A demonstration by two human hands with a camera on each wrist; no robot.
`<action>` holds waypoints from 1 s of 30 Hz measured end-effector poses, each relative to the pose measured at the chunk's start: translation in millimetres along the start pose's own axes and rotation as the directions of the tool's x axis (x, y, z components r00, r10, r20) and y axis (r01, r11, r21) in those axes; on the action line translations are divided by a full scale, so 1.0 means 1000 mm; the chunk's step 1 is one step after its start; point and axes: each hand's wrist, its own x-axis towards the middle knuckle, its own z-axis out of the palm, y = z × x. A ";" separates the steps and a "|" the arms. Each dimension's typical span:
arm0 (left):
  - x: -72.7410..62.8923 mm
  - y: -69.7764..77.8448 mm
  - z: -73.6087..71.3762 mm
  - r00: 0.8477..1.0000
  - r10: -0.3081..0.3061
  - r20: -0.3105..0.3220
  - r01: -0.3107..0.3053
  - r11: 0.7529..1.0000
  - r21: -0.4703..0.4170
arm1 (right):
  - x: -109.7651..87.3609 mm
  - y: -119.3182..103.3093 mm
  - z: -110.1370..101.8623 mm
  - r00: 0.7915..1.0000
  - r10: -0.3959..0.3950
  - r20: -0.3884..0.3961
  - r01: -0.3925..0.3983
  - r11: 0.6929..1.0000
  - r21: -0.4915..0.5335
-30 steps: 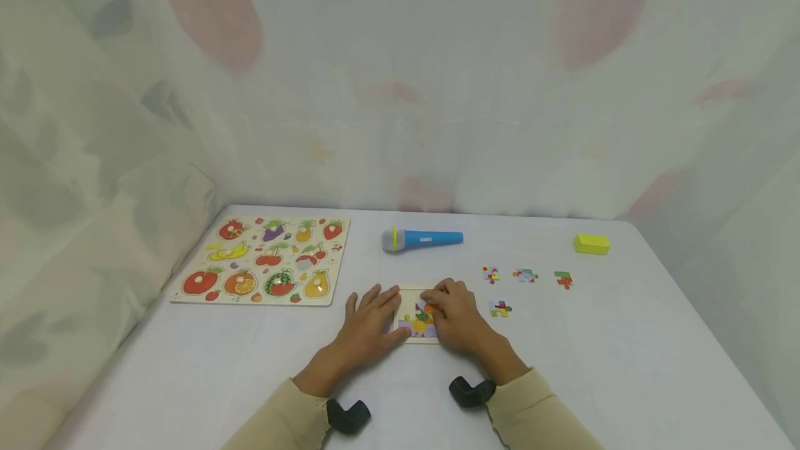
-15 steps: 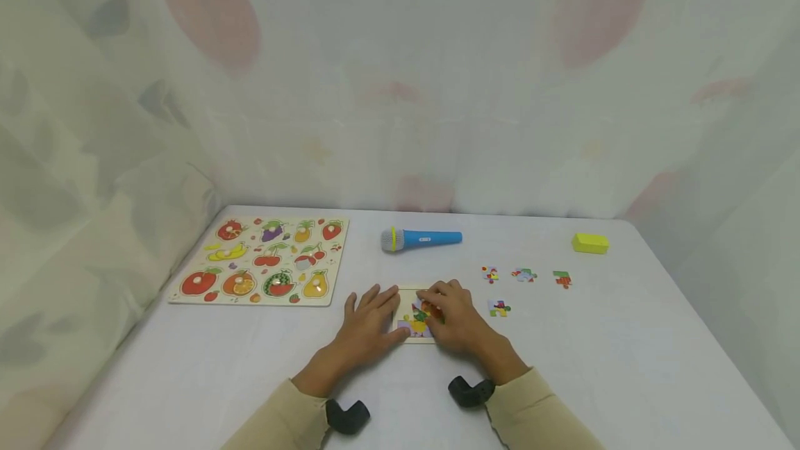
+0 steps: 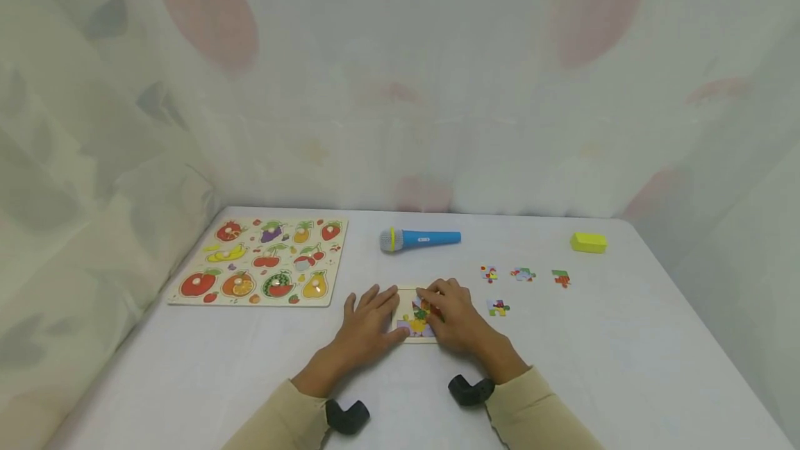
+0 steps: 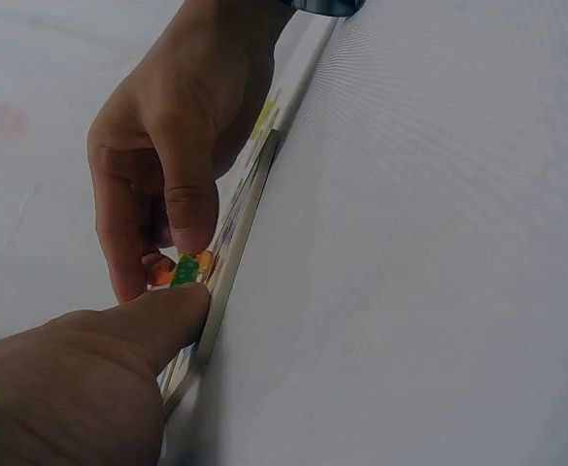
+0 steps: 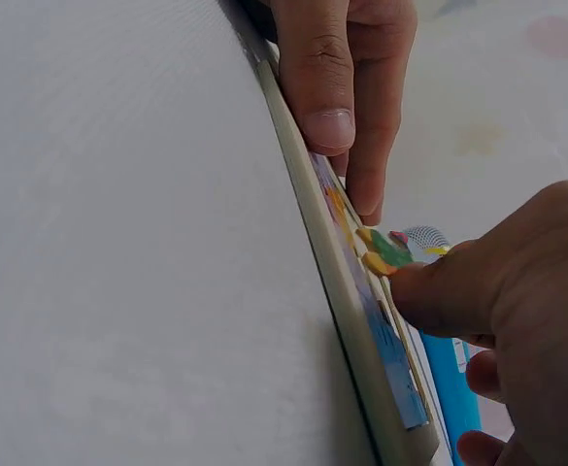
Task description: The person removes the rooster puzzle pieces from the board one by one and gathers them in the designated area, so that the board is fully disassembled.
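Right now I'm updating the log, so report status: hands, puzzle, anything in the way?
Right hand pinching green-orange piece over part-filled puzzle tray. Left hand at the tray's left edge. Four loose pieces to the right. Microphone beyond, not blocking.

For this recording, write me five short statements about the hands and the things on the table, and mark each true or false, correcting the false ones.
1. The right hand pinches a puzzle piece at the puzzle frame. True.
2. The left hand holds the microphone. False: it rests on the puzzle frame.
3. Four loose pieces lie to the right of the puzzle frame. True.
4. The yellow block sits on the fruit board. False: the block is at the far right, the board at the left.
5. The microphone's handle is blue. True.
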 end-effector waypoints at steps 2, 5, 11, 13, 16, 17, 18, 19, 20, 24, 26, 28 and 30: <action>0.000 -0.001 0.000 1.000 0.001 -0.005 -0.001 1.000 0.000 | 0.000 -0.001 -0.001 1.000 -0.017 -0.018 0.017 1.000 -0.003; 0.000 -0.001 0.000 1.000 0.006 -0.013 -0.006 1.000 0.000 | -0.001 -0.002 -0.005 0.997 -0.048 -0.060 0.048 0.999 0.005; 0.001 -0.003 0.002 1.000 0.014 -0.019 -0.015 1.000 -0.002 | -0.003 -0.002 -0.019 0.978 -0.106 -0.179 0.114 0.993 0.031; 0.000 -0.003 0.002 1.000 0.015 -0.014 -0.015 1.000 -0.005 | -0.004 -0.002 -0.025 0.973 -0.114 -0.203 0.125 0.991 0.045; 0.000 -0.003 0.003 1.000 0.012 -0.007 -0.012 1.000 -0.008 | -0.007 -0.003 -0.035 0.965 -0.117 -0.234 0.133 0.989 0.057; 0.000 -0.003 0.003 1.000 0.013 -0.008 -0.013 1.000 -0.010 | -0.009 -0.003 -0.038 0.963 -0.116 -0.245 0.134 0.989 0.059; 0.000 -0.003 0.003 1.000 0.014 -0.010 -0.014 1.000 -0.011 | -0.010 -0.003 -0.042 0.960 -0.110 -0.257 0.131 0.989 0.065; 0.000 -0.003 0.003 1.000 0.014 -0.011 -0.014 1.000 -0.010 | -0.012 -0.004 -0.046 0.958 -0.104 -0.268 0.126 0.990 0.068; 0.000 -0.004 0.004 1.000 0.016 -0.013 -0.016 1.000 -0.009 | -0.014 -0.005 -0.050 0.955 -0.098 -0.279 0.125 0.989 0.078; 0.000 -0.004 0.004 1.000 0.018 -0.020 -0.018 1.000 -0.007 | -0.021 -0.007 -0.063 0.947 -0.086 -0.308 0.124 0.987 0.107; 0.000 -0.003 0.003 1.000 0.015 -0.016 -0.015 1.000 -0.014 | -0.024 -0.006 -0.069 0.943 -0.097 -0.319 0.137 0.985 0.107; 0.000 -0.003 0.003 1.000 0.013 -0.012 -0.014 1.000 -0.018 | -0.028 -0.006 -0.074 0.940 -0.102 -0.325 0.144 0.984 0.107; -0.001 -0.002 0.002 1.000 0.011 -0.005 -0.011 1.000 -0.023 | -0.033 -0.005 -0.079 0.939 -0.094 -0.331 0.132 0.987 0.096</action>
